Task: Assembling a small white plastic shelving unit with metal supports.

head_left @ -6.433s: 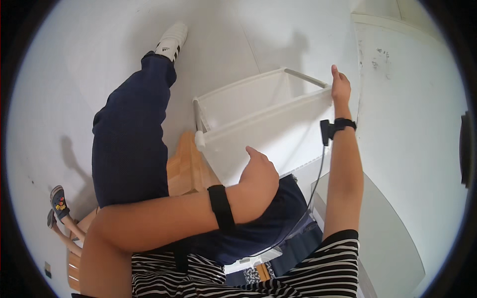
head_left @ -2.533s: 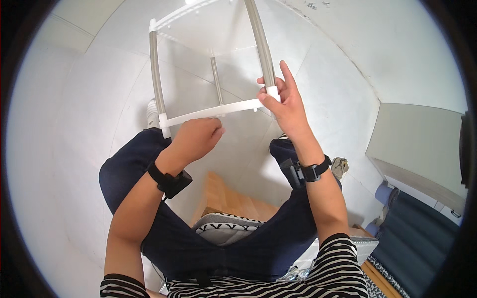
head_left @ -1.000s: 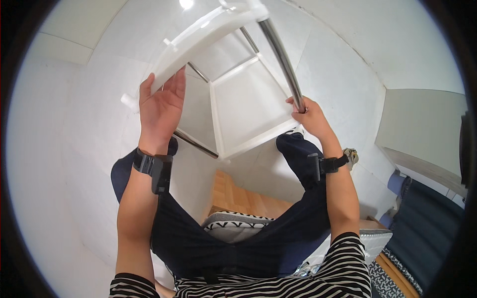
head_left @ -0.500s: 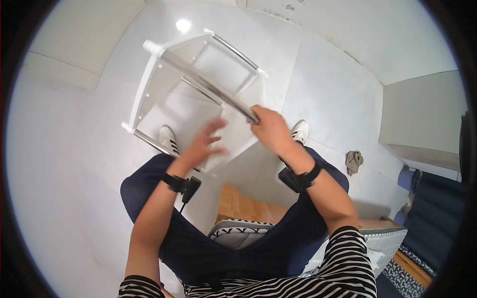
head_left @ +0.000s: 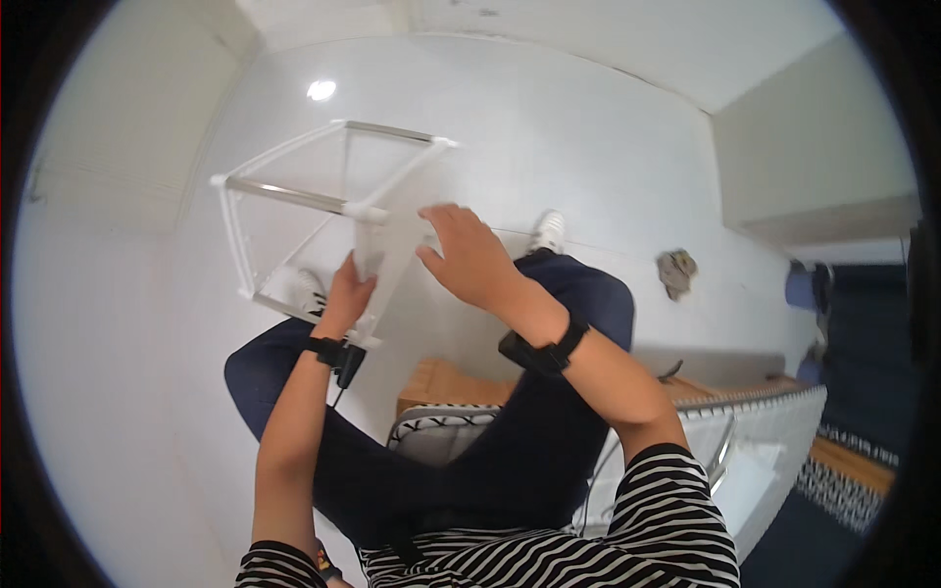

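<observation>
A rack [head_left: 291, 196] of white end frames joined by shiny metal tubes stands in front of me, tilted, over my left shoe. My left hand [head_left: 347, 296] is at its near right side, its fingers closed on the white end panel. Blur hides exactly how the fingertips meet the panel. To the right of that panel, my right hand [head_left: 472, 260] is raised with thumb and fingers apart, holding nothing. A black strap with a small device circles each wrist.
A crumpled brownish cloth [head_left: 676, 273] lies on the pale floor right of my right shoe [head_left: 549, 233]. Pale cabinets [head_left: 814, 137] border the floor. Beside my right leg is a white mesh-like panel [head_left: 760, 456]. A wooden piece [head_left: 451, 384] is below my seat.
My right hand has let go of the metal tube and opened. My left hand has moved down and left onto the rack, which has turned and shifted left.
</observation>
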{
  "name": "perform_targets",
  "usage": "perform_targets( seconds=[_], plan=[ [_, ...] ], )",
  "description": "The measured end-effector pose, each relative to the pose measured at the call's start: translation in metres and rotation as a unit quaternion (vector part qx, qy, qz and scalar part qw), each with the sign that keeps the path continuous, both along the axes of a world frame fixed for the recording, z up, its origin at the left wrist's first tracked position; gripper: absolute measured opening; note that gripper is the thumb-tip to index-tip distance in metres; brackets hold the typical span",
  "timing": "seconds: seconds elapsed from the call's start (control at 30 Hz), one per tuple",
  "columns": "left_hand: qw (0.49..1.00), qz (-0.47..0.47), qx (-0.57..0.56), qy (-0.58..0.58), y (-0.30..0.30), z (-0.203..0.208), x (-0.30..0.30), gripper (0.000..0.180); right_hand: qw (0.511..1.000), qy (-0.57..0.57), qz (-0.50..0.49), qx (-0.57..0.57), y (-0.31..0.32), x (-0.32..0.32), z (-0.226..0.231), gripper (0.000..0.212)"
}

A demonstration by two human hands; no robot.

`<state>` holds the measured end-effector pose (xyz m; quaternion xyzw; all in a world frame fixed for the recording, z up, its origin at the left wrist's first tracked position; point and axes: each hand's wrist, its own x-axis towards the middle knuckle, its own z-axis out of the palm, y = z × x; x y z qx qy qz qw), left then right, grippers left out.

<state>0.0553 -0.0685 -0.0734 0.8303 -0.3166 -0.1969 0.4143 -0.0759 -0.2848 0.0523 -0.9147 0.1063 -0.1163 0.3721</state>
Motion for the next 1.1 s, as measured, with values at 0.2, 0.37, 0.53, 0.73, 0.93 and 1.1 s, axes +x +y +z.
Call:
perform_targets(
  seconds=[0.2,0.37,0.53,0.73,0.93,1.1],
  plan=[
    [0.998,-0.013,-0.037,0.045,0.02,-0.019,0.016,0.043,0.968,-0.004,-0.204,0.149,0.01,-0.188,0.052,0.022],
    [0.998,-0.016,-0.033,0.049,0.013,-0.016,-0.002,0.044,0.902,0.14,-0.408,0.035,0.045,-0.355,0.036,0.023],
    [0.996,-0.008,-0.085,0.017,0.033,-0.032,-0.002,0.043,0.837,0.323,-0.441,-0.004,0.066,-0.495,-0.003,0.027],
    [0.999,-0.025,-0.017,0.014,0.032,-0.003,-0.006,0.039,0.784,0.281,-0.538,0.128,0.016,-0.675,-0.052,0.023],
    [0.997,-0.051,0.052,-0.026,0.034,0.051,-0.018,0.038,0.716,0.398,-0.571,-0.047,0.003,-0.695,-0.07,0.021],
    [0.989,-0.111,0.003,-0.095,0.017,0.045,-0.017,0.044,0.769,0.454,-0.441,-0.088,0.001,-0.675,-0.06,0.025]
  ],
)
